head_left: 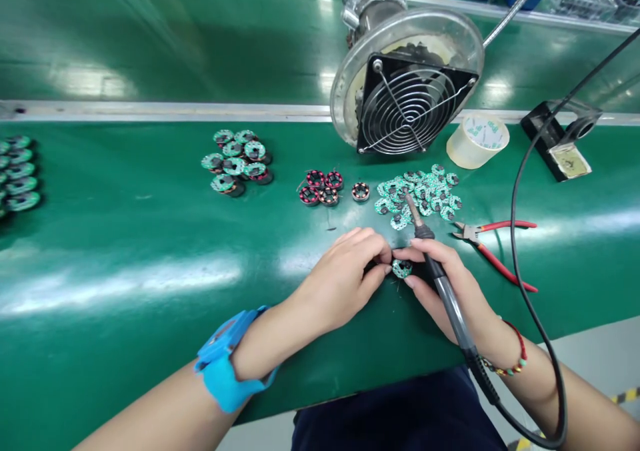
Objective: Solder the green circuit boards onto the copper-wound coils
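Evidently, the desk (125, 231) is overlooked by a fan (410, 114), perhaps angled for extraction. Below the fan, a soldering iron (453, 308) is lodged across the right hand (465, 288), presumably for readiness, and the ring-shaped board (401, 269) is pinched in that narrowed grip; the board's edge is met by the left hand (343, 274), its hold unclear.

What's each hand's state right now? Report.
Left hand: curled, fingertips at the round green board; grip cannot be told.
Right hand: holding the soldering iron, fingertips at the same board.
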{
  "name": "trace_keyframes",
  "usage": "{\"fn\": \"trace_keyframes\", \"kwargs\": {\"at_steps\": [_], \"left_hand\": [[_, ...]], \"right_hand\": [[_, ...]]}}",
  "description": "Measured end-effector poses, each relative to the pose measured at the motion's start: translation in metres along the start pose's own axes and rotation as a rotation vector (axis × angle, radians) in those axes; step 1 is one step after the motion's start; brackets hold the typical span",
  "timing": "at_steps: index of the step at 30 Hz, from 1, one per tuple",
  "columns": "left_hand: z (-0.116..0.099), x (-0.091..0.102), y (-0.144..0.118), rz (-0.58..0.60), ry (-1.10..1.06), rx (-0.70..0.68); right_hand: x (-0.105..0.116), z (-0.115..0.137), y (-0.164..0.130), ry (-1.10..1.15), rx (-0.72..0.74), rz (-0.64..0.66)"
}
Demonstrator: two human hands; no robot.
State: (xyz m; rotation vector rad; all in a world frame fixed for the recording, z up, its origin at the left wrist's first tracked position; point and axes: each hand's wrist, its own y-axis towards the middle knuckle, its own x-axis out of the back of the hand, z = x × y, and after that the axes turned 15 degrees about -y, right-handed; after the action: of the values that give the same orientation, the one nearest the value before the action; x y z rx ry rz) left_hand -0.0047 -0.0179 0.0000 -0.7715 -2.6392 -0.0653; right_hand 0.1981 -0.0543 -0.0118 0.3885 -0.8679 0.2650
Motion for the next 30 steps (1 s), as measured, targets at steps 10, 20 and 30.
{"fn": "trace_keyframes", "kwargs": {"at_steps": [10,20,30], "left_hand": [[-0.001,-0.001,0.001,0.006,-0.201,0.025],[-0.004,-0.007,0.004,-0.012,-0.248,0.052],[-0.004,-0.008,0.005,-0.037,-0.305,0.091]], "right_hand": [[0.003,-0.003,0.006,-0.024,-0.012,0.059],[0.001,0.016,0.007,-0.082,0.0,-0.141],[-0.004,0.016,0.01,-0.231,0.022,-0.199]]}}
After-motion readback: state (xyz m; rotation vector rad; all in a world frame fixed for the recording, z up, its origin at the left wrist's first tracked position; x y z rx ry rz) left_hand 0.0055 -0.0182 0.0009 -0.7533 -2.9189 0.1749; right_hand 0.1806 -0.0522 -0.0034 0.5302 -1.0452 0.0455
